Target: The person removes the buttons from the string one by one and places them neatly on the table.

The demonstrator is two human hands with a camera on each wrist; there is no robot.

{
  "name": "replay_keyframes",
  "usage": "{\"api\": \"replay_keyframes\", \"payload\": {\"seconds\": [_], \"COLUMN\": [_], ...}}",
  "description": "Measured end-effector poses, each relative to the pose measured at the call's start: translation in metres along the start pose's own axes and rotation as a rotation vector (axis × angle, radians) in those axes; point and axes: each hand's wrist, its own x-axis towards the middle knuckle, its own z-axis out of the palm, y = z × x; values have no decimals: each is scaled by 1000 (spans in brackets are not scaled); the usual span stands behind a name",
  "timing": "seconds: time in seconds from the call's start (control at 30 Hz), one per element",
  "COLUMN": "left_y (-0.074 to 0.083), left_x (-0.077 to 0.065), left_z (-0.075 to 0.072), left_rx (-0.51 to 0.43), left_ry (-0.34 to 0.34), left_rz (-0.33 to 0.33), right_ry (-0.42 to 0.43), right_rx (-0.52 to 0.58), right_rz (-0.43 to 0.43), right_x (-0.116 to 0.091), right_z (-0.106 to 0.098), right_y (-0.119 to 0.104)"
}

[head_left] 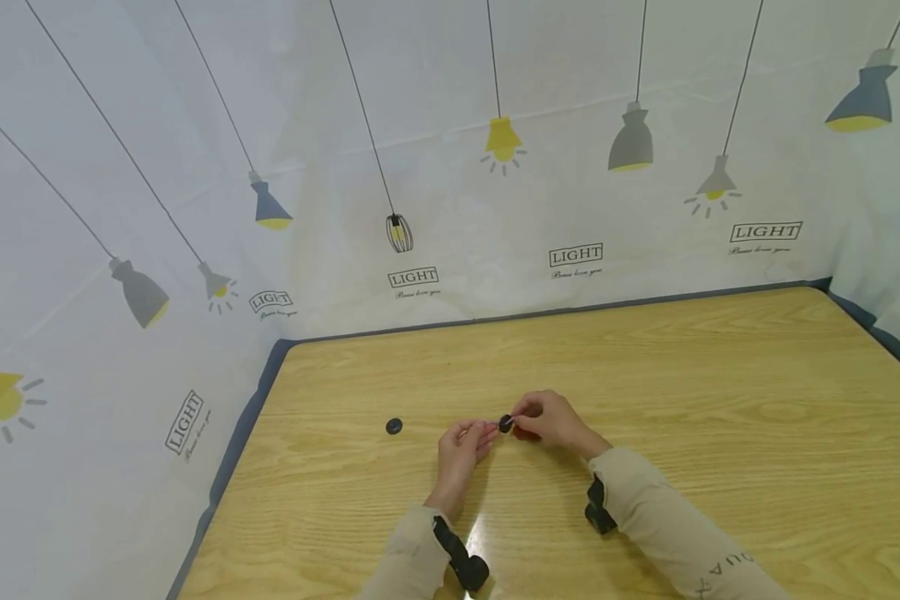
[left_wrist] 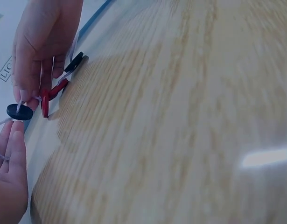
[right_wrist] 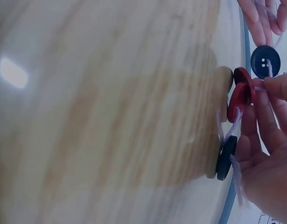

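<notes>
A pale purple string passes through a dark button (right_wrist: 265,62) with small holes, between my two hands. My right hand (head_left: 553,421) pinches the string (right_wrist: 269,70) right beside this button. Two red buttons (right_wrist: 241,100) and another dark button (right_wrist: 226,158) hang on the string under the right hand, close to the tabletop. My left hand (head_left: 461,454) has its fingertips right at the dark button's edge, and the string runs across its fingers, held there; its thumb is partly hidden in the left wrist view.
A separate dark round button (head_left: 394,426) lies on the wooden table (head_left: 682,400), left of the hands. Dark wrist devices (head_left: 471,571) sit at both sleeves. A pale sheet printed with lamps (head_left: 465,225) stands behind the table's far edge.
</notes>
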Motion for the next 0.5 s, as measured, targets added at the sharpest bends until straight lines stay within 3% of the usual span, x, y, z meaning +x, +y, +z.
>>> {"api": "replay_keyframes", "payload": {"seconds": [0.1,0.33,0.5], "left_y": [0,3,3], "left_x": [-1,-7,-4], "left_z": [1,2,4], "left_rx": [-26,-72,-66], "left_ry": [-10,-81,-42], "left_rz": [17,123,41], "right_ry": [0,-20,-31], "right_rx": [7,6,-18], "right_rz": [6,-16,-40], "right_x": [0,1,1], "right_z": [1,3,2], "right_y": [1,2,2]}}
